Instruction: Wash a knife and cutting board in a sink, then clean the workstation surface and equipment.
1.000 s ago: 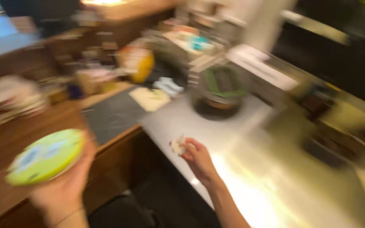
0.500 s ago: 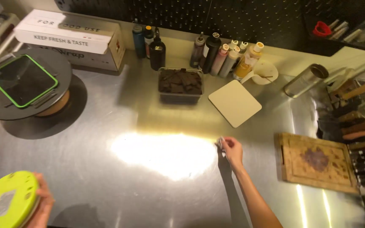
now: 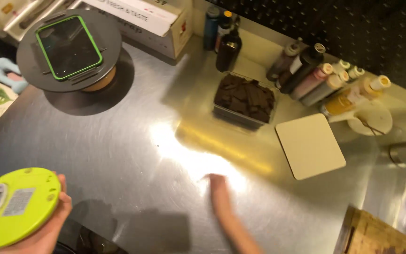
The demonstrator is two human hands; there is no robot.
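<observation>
My left hand [image 3: 52, 226] grips a round lime-green kitchen scale [image 3: 15, 207] by its edge at the bottom left, held over the front of the steel counter [image 3: 118, 141]. My right hand [image 3: 219, 188] is a blur low over the middle of the counter, in the glare of a light. Motion blur hides its fingers and anything in them. Closest to it are a cream square board [image 3: 310, 146] and a clear tub of dark chocolate pieces [image 3: 245, 99], both farther back.
A round grey turntable with a green-rimmed dark lid [image 3: 69, 47] stands at the back left beside a cardboard box [image 3: 142, 19]. Dark bottles [image 3: 226, 40] and several squeeze bottles [image 3: 320, 80] line the back wall. A wooden board [image 3: 377, 235] lies at the bottom right.
The view has shifted left and closer to the counter. My right hand moved left toward the counter's middle. The green scale stays in my left hand.
</observation>
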